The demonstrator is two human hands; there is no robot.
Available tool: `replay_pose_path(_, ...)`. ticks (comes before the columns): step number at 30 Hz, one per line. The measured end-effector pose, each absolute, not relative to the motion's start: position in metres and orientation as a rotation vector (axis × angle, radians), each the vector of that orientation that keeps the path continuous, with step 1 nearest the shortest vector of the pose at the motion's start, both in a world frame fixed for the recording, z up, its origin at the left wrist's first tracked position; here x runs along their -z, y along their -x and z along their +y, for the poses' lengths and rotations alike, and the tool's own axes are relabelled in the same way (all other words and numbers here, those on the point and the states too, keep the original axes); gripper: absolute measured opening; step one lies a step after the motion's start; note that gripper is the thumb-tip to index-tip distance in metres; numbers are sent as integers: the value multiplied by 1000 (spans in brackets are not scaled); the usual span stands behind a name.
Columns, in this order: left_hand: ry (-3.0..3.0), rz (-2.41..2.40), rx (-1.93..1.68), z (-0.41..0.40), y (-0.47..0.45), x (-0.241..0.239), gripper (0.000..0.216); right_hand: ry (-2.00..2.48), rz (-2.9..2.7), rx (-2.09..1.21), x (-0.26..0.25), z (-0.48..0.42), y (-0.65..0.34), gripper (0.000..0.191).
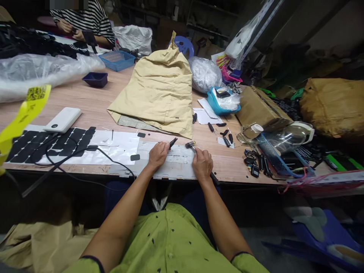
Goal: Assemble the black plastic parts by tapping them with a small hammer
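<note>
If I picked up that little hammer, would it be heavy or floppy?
The hammer probably feels heaviest at its head, which looks like shiny metal. It likely won't flop, since its handle shows straight on both sides of the right hand.

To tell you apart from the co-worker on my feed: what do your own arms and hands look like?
The left hand and right hand are ungloved, with no watch or bracelet visible. The forearms are bare. Higher up come short yellow-green sleeves with dark edging, matching the shirt.
</note>
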State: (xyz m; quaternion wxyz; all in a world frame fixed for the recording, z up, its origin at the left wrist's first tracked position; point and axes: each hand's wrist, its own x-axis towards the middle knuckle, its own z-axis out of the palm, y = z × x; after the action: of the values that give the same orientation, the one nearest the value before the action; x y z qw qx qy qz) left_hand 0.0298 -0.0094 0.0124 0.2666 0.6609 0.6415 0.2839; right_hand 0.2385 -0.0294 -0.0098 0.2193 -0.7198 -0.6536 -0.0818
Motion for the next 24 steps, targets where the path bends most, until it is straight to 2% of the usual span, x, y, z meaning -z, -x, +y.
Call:
replay_pose_path(15, -1773, 1697, -846, -10, -23, -10, 44, 1970, -1826, 243, 11, -31, -235, 32)
replay_pose_path(24, -1669, 1589, -1038, -18, -20, -24, 34, 2012, -1822, 219, 7, -31, -231, 32)
